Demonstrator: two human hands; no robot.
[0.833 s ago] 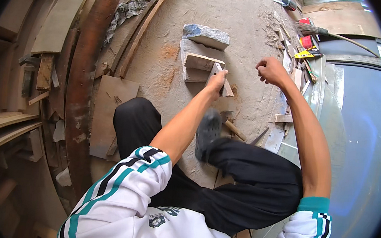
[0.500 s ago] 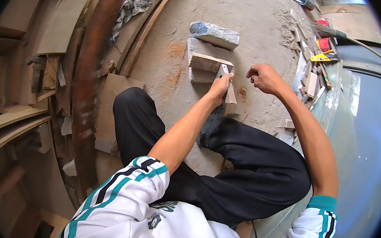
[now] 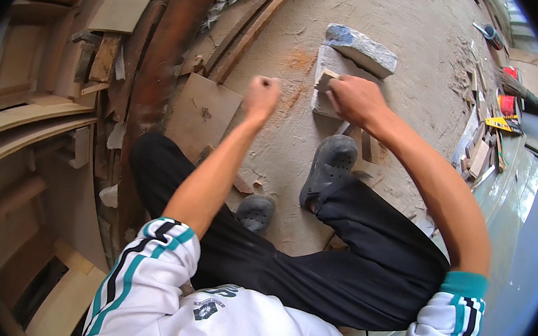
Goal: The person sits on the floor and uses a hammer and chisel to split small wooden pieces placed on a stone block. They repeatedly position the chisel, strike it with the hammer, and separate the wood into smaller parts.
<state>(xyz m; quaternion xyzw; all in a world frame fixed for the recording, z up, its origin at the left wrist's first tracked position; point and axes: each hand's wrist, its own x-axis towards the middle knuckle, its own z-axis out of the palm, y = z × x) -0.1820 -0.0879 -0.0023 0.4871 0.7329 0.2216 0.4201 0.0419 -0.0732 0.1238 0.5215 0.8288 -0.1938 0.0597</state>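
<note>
My right hand (image 3: 357, 100) is closed around a short wooden strip (image 3: 325, 80), whose pale end sticks out left of the fingers. The strip is over a grey stone block (image 3: 325, 103) on the floor, and the hand hides most of it. Another narrow wooden piece (image 3: 367, 147) shows below my right wrist, beside my grey clog (image 3: 335, 157). My left hand (image 3: 263, 96) hovers to the left of the block, apart from it. Its fingers are curled in, and whatever they may hold does not show.
A rough stone slab (image 3: 361, 50) lies at the block's far side. At left are a brown board (image 3: 203, 108), long timbers (image 3: 256, 31) and stacked wooden panels (image 3: 19, 137). Wood offcuts (image 3: 479, 157), a yellow-handled tool (image 3: 504, 122) and a broom (image 3: 516, 87) lie at right.
My left hand has let go of the wooden piece and moved left, away from the block. My right hand has come over the block and taken hold of the strip. The view has shifted.
</note>
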